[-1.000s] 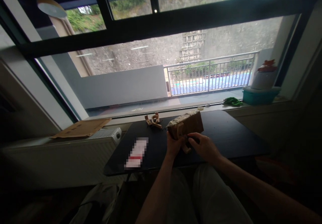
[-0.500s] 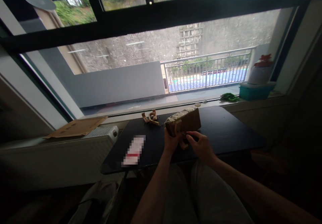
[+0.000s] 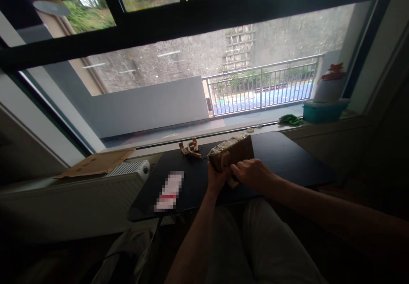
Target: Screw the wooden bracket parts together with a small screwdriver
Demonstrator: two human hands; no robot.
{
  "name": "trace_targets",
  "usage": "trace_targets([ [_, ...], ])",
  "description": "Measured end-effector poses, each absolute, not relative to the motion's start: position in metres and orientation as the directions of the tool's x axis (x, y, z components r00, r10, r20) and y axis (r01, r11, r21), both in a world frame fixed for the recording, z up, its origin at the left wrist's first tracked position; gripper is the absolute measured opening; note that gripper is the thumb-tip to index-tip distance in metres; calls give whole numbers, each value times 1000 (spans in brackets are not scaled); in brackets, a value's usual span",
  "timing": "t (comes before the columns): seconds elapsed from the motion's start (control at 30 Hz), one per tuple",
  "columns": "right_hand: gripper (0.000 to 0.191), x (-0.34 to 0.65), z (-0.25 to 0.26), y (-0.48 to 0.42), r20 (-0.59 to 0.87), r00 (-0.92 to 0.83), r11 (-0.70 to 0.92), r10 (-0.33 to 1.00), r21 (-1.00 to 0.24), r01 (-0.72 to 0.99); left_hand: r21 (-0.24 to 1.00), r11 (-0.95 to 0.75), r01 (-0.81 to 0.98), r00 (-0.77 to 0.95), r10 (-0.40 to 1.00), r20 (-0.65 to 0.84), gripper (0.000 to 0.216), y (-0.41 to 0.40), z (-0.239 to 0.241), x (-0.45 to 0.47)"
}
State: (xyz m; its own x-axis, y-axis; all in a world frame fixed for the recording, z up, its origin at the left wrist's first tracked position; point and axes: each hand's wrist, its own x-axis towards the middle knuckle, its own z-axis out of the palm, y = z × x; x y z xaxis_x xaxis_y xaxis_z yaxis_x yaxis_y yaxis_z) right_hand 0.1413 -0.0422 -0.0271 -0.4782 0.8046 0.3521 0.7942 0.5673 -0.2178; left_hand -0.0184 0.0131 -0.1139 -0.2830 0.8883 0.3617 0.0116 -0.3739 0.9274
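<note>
A curved, light-brown wooden piece [image 3: 225, 159] is clamped near its middle by the grip of the left hand [image 3: 218, 179], one end being seen above the fingers and the other below. Its long axis is held steep, leaning from upper left to lower right. It lies just left of the right hand [image 3: 252, 170], whose fingers are bunched beside its middle; whether anything small is pinched in that grip cannot be told. Just behind both hands, a brown cardboard box [image 3: 244, 150] with a pale, crinkled top is seen over the flat black bench [image 3: 284, 158]. Farther off, at the back left, more light-brown wooden parts [image 3: 194, 153] are gathered, and a pale, blurred rectangle with a red band [image 3: 171, 190] is laid nearer
</note>
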Motion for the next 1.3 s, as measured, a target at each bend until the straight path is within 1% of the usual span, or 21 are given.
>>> trace_targets([
  [0.13, 35, 137, -45, -44, 352, -301, 408, 886, -284, 867, 923, -385, 2, -282, 885, 370, 54, 9, -109, -16],
  [0.23, 41, 137, -49, -45, 338, -251, 358, 907, -307, 882, 921, -389, 0, -279, 885, 374, 55, 8, -107, -16],
  [0.33, 31, 140, -38, -46, 334, -306, 399, 892, -260, 879, 922, -387, 0, -278, 886, 371, 56, 7, -106, -16],
  [0.47, 23, 138, -20, -50, 319, -461, 525, 828, -151, 838, 928, -373, -12, -284, 891, 355, 55, 5, -105, -16],
  [0.57, 19, 134, -20, -52, 305, -518, 574, 799, -132, 808, 930, -367, -19, -292, 892, 346, 52, 5, -105, -17],
  [0.67, 23, 132, -34, -51, 322, -466, 537, 824, -186, 822, 930, -367, -26, -286, 894, 345, 51, 5, -104, -16],
  [0.8, 36, 127, -59, -49, 340, -274, 385, 900, -323, 865, 929, -369, -34, -276, 897, 346, 54, 5, -104, -14],
  [0.9, 40, 125, -65, -45, 316, -242, 356, 917, -383, 852, 931, -364, -35, -289, 895, 339, 54, 7, -106, -15],
  [1.0, 32, 129, -52, -42, 303, -279, 383, 911, -375, 844, 932, -361, -27, -309, 890, 336, 57, 8, -108, -16],
  [1.1, 32, 135, -31, -42, 308, -370, 458, 876, -294, 839, 933, -359, -22, -321, 886, 334, 58, 10, -110, -17],
  [1.2, 21, 135, -17, -44, 294, -492, 557, 819, -208, 804, 931, -363, -27, -326, 884, 335, 56, 11, -110, -17],
  [1.3, 15, 133, -19, -44, 286, -532, 591, 797, -188, 784, 928, -372, -35, -326, 881, 341, 55, 11, -111, -17],
])
